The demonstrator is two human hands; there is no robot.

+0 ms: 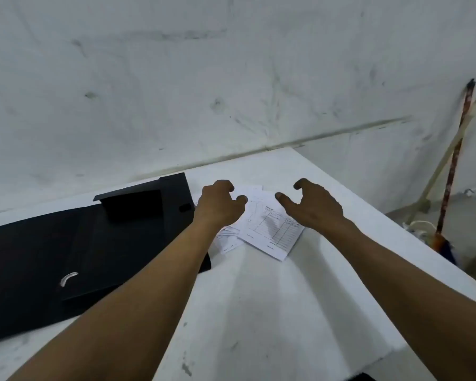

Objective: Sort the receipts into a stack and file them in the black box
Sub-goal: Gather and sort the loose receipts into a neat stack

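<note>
2 bare hands, left hand (217, 206) and right hand (313, 207), hover half-curled and empty over loose receipts (270, 229), ready to gather them; open black box (121, 229) just left.

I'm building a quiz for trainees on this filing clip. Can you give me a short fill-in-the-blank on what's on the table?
1. The receipts lie loosely on the ____ table.
2. The black box lies to the ____ of the receipts, lid open.
3. The left hand and right hand hover above the receipts, both ____.

Missing words: white; left; open
</note>
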